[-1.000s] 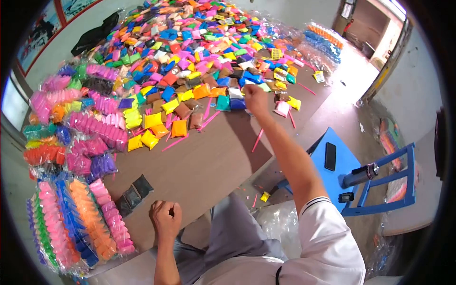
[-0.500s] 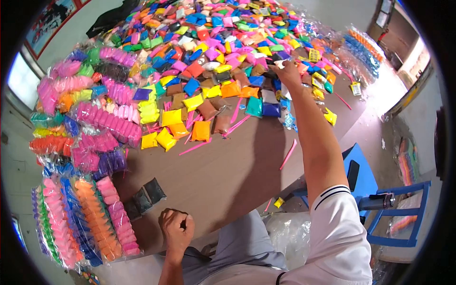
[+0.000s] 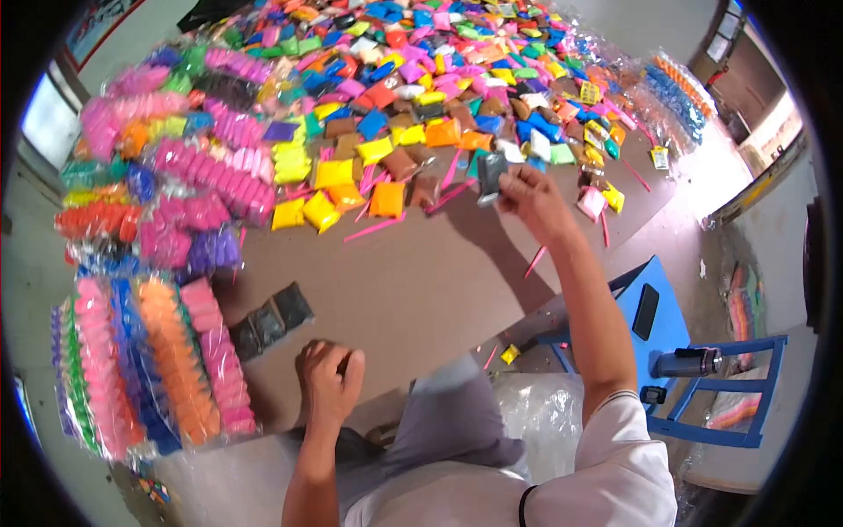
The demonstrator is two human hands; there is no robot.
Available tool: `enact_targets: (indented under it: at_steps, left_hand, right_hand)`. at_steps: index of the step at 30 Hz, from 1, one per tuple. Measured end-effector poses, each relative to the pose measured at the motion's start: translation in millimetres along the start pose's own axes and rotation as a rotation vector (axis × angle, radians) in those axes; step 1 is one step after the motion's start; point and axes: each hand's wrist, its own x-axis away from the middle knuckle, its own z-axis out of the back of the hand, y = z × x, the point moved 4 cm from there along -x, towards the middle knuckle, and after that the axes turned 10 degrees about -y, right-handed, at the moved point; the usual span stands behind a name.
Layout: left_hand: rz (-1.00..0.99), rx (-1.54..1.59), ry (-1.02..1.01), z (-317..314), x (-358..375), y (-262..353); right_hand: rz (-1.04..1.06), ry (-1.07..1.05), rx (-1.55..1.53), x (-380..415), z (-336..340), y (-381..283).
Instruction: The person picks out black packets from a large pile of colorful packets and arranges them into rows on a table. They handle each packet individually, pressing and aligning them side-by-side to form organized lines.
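My right hand (image 3: 533,200) pinches a small black packet (image 3: 493,178) in clear film, held up over the front edge of the packet pile. My left hand (image 3: 329,379) is curled into a loose fist near the table's front edge, and nothing shows in it. Just beyond it, a short row of black packets (image 3: 270,321) lies flat on the brown table (image 3: 413,281). Past my right hand spreads a large heap of colourful packets (image 3: 421,83), with yellow, orange, brown, white and blue ones nearest.
Bagged strips of packets (image 3: 176,360) are stacked along the left side. Pink plastic sticks (image 3: 373,227) lie at the heap's edge. To the right stands a blue chair (image 3: 672,316) with a phone (image 3: 645,312) and a bottle (image 3: 689,362) on it.
My right hand has drawn back from the heap toward me and now carries a black packet. My left hand stays curled by the black row. The view has shifted slightly.
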Motion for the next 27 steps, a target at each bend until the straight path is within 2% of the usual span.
enact_targets:
  at_steps: [1,3,5,8,9,10,11,12,14,22,23,25,27]
  left_hand:
    - [-0.023,0.019,-0.004,-0.1,0.1,-0.6]
    - [-0.050,0.048,-0.013,4.9,-0.7,3.0]
    - [-0.051,0.086,-0.031,8.3,0.7,5.6]
    - [-0.008,0.144,-0.063,8.8,4.7,-3.2]
    - [0.016,0.175,-0.089,6.7,4.4,-7.7]
    - [0.024,0.185,-0.077,4.9,5.7,-10.5]
    - [0.018,0.221,-0.019,3.8,7.5,-13.2]
    - [0.009,0.256,0.040,2.7,8.5,-17.8]
    - [-0.005,0.310,0.014,-1.1,9.0,-28.1]
    - [-0.088,0.334,0.050,7.2,10.2,-15.7]
    - [-0.086,0.334,0.048,8.6,10.8,-15.8]
    - [-0.049,0.240,-0.085,5.7,11.0,-15.8]
    - [-0.079,0.194,-0.077,7.1,10.5,-11.9]
  right_hand:
    - [-0.001,-0.124,-0.056,16.5,-24.6,16.1]
    - [-0.056,-0.077,-0.070,55.6,-96.7,26.8]
    - [-0.116,-0.263,-0.025,78.6,-149.2,46.7]
    - [-0.147,-0.402,0.009,100.8,-209.0,76.5]
    - [-0.151,-0.414,0.020,105.7,-225.1,81.3]
    - [-0.060,-0.391,0.010,111.3,-238.6,81.8]
    - [0.031,-0.366,-0.001,115.8,-245.9,81.4]
    - [0.026,-0.375,0.011,116.4,-248.8,85.6]
    - [-0.001,-0.356,-0.158,112.9,-250.2,92.1]
    - [-0.070,-0.309,-0.050,109.8,-247.9,79.0]
    - [-0.073,-0.292,-0.058,109.7,-246.9,79.1]
    - [-0.072,-0.299,-0.092,110.3,-241.9,85.3]
    - [-0.070,-0.305,-0.127,110.8,-239.3,90.1]
